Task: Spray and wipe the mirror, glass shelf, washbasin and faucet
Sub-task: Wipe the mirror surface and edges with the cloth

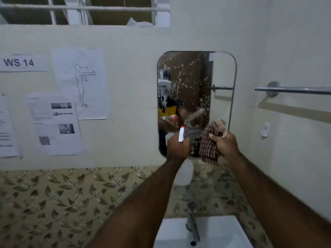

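Observation:
A rounded wall mirror (222, 77) hangs ahead, spattered with white foam and droplets across its left and middle. My left hand (177, 147) grips a white spray bottle (184, 173) whose red-tipped nozzle (181, 134) points at the lower part of the glass. My right hand (225, 143) holds a bunched brown-and-white checked cloth (210, 142) just in front of the mirror's lower right corner. Below, a chrome faucet (192, 224) stands over the white washbasin (223, 233). No glass shelf is in view.
A chrome towel rail (293, 90) runs along the right wall. Printed sheets (80, 83) and a "WS 14" label (18, 62) are stuck on the wall to the left. Leaf-patterned tiles (62, 203) band the wall below. A barred window (86, 9) sits above.

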